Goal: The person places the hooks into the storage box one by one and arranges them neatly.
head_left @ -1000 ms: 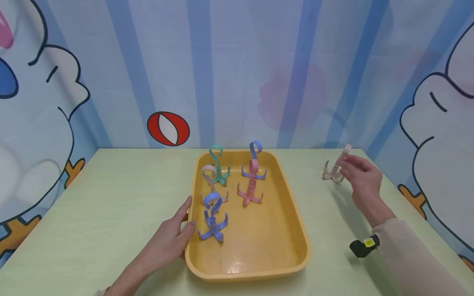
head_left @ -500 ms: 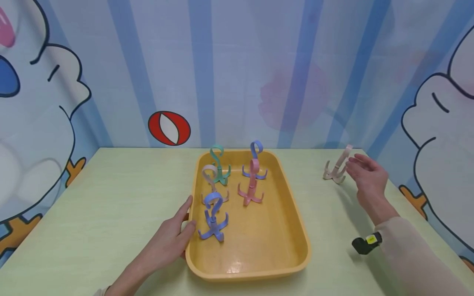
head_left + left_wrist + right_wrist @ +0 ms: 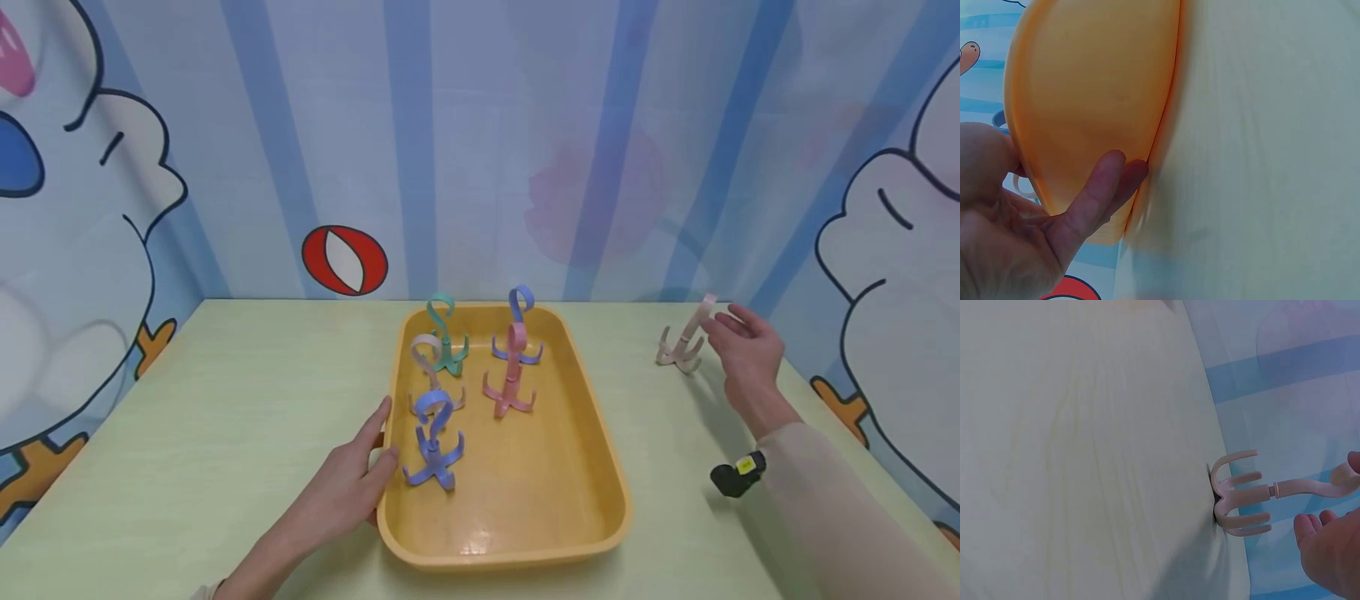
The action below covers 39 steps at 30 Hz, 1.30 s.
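My left hand (image 3: 337, 487) holds the left side of a yellow plastic tray (image 3: 618, 500). In the left wrist view, its fingers lie along the outer wall (image 3: 1097, 81), with the thumb at the rim. On the table at the right, a pale pink multi-prong hanging hook (image 3: 680, 346) stands upright on its prongs. My right hand (image 3: 750, 354) is just right of its curved top, fingers relaxed and not gripping it. The right wrist view shows the hook's shaft (image 3: 1304, 487) beside the fingertips; whether they touch is unclear.
Inside the tray stand several similar hooks: green (image 3: 447, 358), pink (image 3: 510, 396), pale pink (image 3: 429, 354) and blue ones (image 3: 433, 462). A striped cartoon backdrop (image 3: 480, 167) rises along the back and sides of the pale green table (image 3: 262, 383).
My right hand has let go of the pale pink hook and moved slightly right, its fingers spreading. The hook stays standing. My left hand keeps its place on the tray.
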Tool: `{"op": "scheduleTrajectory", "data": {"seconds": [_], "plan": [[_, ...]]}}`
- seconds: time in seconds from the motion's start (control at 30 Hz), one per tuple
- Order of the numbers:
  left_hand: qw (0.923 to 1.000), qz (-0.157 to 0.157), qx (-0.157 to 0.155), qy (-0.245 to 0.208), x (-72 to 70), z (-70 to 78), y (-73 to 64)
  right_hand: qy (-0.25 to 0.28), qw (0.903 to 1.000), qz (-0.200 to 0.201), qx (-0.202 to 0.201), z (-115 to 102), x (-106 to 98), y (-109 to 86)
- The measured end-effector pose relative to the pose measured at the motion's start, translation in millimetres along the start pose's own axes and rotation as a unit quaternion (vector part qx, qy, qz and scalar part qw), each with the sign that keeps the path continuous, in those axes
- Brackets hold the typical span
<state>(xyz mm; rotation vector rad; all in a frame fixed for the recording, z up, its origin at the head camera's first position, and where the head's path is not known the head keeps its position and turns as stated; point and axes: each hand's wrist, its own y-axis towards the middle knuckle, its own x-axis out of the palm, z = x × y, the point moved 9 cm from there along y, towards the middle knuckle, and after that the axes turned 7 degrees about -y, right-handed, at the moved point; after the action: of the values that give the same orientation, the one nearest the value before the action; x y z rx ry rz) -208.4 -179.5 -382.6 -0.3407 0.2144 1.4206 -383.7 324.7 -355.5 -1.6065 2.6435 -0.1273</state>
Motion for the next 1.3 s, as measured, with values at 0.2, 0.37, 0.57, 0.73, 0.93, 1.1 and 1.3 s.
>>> {"op": "scheduleTrajectory", "data": {"seconds": [0.2,0.37,0.57,0.73,0.93,1.1,1.3], "plan": [[1.0000,0.002,-0.003,0.005,0.3,-0.2,-0.1,-0.009,0.9995,-0.027,-0.012,-1.5,5.5,9.8],[1.0000,0.003,0.000,0.006,0.3,1.2,-0.8,-0.003,0.9966,-0.076,-0.031,-4.1,13.6,13.6],[1.0000,0.000,-0.001,0.004,1.3,0.9,-1.0,-0.021,0.9935,-0.109,-0.025,-0.3,21.4,14.5],[1.0000,0.000,-0.001,0.005,0.8,1.0,-0.8,-0.035,0.9936,-0.104,-0.025,0.3,24.1,15.9],[1.0000,0.001,-0.001,0.006,0.5,0.5,-1.3,-0.018,0.9958,-0.088,-0.019,-0.1,22.4,17.3],[1.0000,0.002,0.000,0.005,0.8,0.8,-0.8,0.033,0.9955,-0.087,-0.018,-3.5,20.5,16.3],[1.0000,0.002,-0.002,0.009,1.0,1.3,-0.5,0.079,0.9896,-0.116,-0.030,-9.3,21.3,6.9]]}}
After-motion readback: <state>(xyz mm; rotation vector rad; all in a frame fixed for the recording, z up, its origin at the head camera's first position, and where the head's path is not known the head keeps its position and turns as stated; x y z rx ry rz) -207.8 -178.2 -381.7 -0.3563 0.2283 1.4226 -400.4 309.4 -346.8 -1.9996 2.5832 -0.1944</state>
